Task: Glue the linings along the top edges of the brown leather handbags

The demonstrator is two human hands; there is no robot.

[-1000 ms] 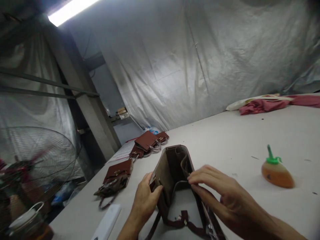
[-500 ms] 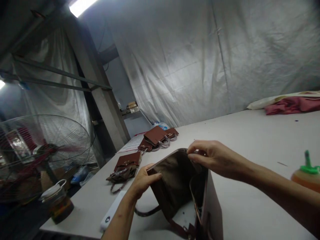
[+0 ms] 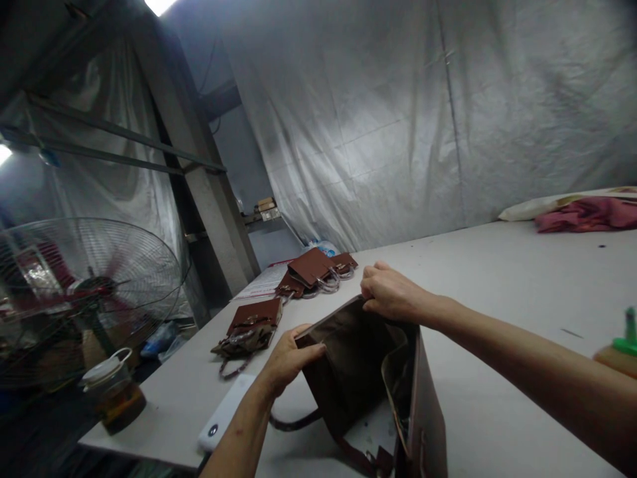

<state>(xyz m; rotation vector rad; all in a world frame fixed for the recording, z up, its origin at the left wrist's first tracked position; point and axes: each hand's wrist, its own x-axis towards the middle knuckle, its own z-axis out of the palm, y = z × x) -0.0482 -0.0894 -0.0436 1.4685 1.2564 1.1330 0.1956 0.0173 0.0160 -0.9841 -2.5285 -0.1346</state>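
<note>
A brown handbag (image 3: 432, 405) stands tilted on the white table, its mouth facing me and its dark lining showing. My left hand (image 3: 289, 358) clasps the left rim, thumb inside and fingers outside. At the far rim my right hand (image 3: 393, 293) is closed on the edge, its fingertips partly hidden. An inner pocket flap (image 3: 395, 378) hangs inside the bag. One dark handle (image 3: 296, 421) loops out on the left, onto the table. The bag's near end runs out of the frame.
More brown handbags (image 3: 311, 267) lie further back, one (image 3: 253, 318) nearer left. A white device (image 3: 226, 411) lies by my left forearm. A lidded jar (image 3: 117, 395) stands at the left edge, near a fan (image 3: 94, 292). An orange bottle with a green cap (image 3: 624, 352) stands right.
My right hand has turned over and shifted slightly left and up along the far rim, its fingers now folded over it. My left hand keeps its hold. The camera view has shifted slightly.
</note>
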